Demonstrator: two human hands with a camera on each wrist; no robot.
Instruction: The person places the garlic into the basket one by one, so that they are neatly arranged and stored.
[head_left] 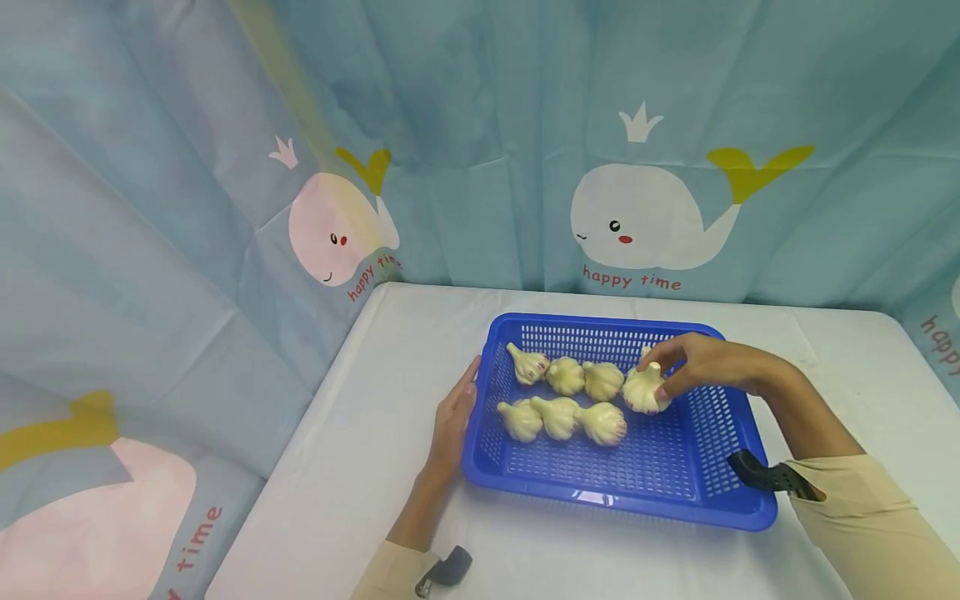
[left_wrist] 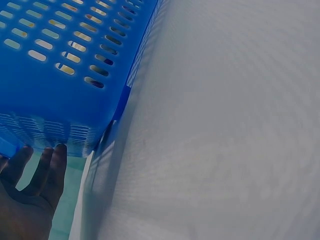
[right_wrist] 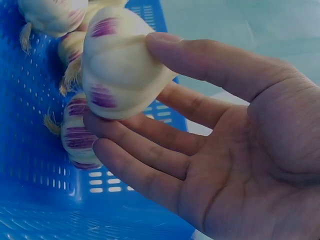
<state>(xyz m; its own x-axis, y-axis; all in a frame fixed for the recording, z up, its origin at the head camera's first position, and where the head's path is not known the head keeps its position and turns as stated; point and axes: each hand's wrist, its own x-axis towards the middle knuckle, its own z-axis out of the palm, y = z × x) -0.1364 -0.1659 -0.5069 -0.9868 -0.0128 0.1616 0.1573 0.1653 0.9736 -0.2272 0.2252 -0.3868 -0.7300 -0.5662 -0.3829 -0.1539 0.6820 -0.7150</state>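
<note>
My right hand (head_left: 693,362) pinches a garlic bulb (head_left: 645,392) between thumb and fingers, inside the right half of a blue basket (head_left: 600,497). In the right wrist view the held garlic bulb (right_wrist: 122,65) is pale with purple streaks, and another streaked bulb (right_wrist: 79,132) sits just behind it. A back row of garlic bulbs (head_left: 566,377) and a front row of three bulbs (head_left: 558,418) lie on the basket's floor. My left hand (head_left: 453,421) lies along the basket's left side, its extended fingertips (left_wrist: 60,150) against the outer wall in the left wrist view.
The basket stands on a table with a white cloth (head_left: 375,400). Behind and to the left hangs a blue curtain (head_left: 480,150) printed with whales. A dark strap (head_left: 772,477) circles the right wrist over a beige sleeve, close to the basket's right rim.
</note>
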